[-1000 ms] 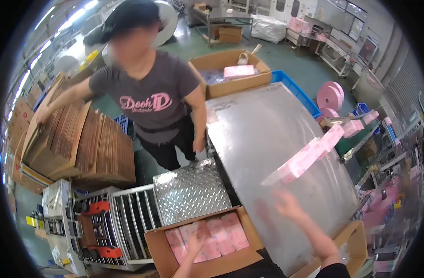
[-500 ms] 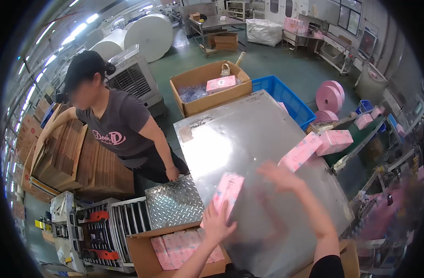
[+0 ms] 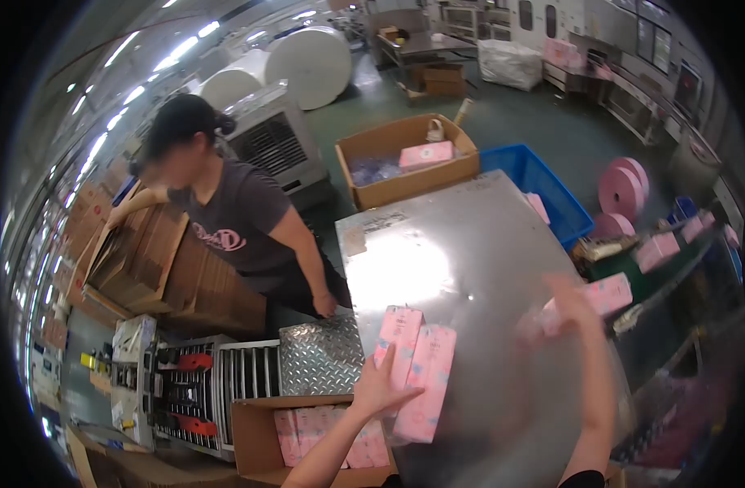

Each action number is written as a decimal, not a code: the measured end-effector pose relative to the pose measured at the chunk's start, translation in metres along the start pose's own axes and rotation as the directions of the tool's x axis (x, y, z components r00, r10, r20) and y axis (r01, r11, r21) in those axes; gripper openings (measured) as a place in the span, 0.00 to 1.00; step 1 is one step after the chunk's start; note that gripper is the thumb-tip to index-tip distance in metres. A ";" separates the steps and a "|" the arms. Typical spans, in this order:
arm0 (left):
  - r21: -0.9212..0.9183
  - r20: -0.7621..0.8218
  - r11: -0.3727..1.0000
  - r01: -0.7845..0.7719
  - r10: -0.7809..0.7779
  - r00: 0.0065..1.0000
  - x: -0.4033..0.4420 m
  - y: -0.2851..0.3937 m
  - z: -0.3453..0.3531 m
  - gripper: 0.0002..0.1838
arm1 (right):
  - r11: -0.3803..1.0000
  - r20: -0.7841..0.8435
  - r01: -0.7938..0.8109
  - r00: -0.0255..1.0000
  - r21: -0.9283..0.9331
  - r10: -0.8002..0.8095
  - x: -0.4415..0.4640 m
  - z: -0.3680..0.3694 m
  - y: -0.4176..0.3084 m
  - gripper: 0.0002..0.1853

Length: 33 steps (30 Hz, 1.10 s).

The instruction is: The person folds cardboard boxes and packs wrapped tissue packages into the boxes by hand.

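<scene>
Two pink packs lie side by side on the metal table (image 3: 503,244). My left hand (image 3: 381,390) rests on the left pack (image 3: 401,329), its thumb reaching onto the right pack (image 3: 432,374), fingers spread. My right hand (image 3: 572,301), blurred by motion, is at another pink pack (image 3: 608,294) near the table's right edge; whether its fingers grip is unclear. Below my left forearm, an open carton (image 3: 254,439) holds a row of several pink packs (image 3: 307,427).
A co-worker (image 3: 234,203) stands at the left, one hand on stacked flat cardboard (image 3: 145,252). Rollers (image 3: 246,382) and a tread plate (image 3: 320,354) adjoin the carton. Beyond the table are another carton (image 3: 413,191) and a blue crate (image 3: 568,220). More packs (image 3: 657,250) sit on a green conveyor.
A second pack now lies beside the one at my left hand. My right hand has moved right to a pack by the table's edge. The view has shifted, and the co-worker has turned toward the cardboard.
</scene>
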State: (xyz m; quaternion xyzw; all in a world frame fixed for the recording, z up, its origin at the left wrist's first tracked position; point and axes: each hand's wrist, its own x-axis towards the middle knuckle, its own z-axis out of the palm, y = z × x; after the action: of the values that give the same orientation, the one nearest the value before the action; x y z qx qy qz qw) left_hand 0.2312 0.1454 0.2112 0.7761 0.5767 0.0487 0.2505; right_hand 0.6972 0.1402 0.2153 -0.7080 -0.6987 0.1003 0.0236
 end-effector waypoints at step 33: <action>-0.118 -0.139 0.992 0.046 -0.062 0.988 -0.048 -0.006 0.018 0.50 | 0.928 -0.406 -0.371 0.843 0.035 0.352 0.020 0.087 0.016 0.18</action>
State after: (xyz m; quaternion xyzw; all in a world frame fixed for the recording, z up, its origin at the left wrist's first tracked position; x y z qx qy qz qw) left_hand 0.2169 0.0962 0.2035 0.7390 0.6103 0.1300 0.2538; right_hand 0.6976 0.1507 0.1254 -0.8324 -0.5345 -0.0617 0.1325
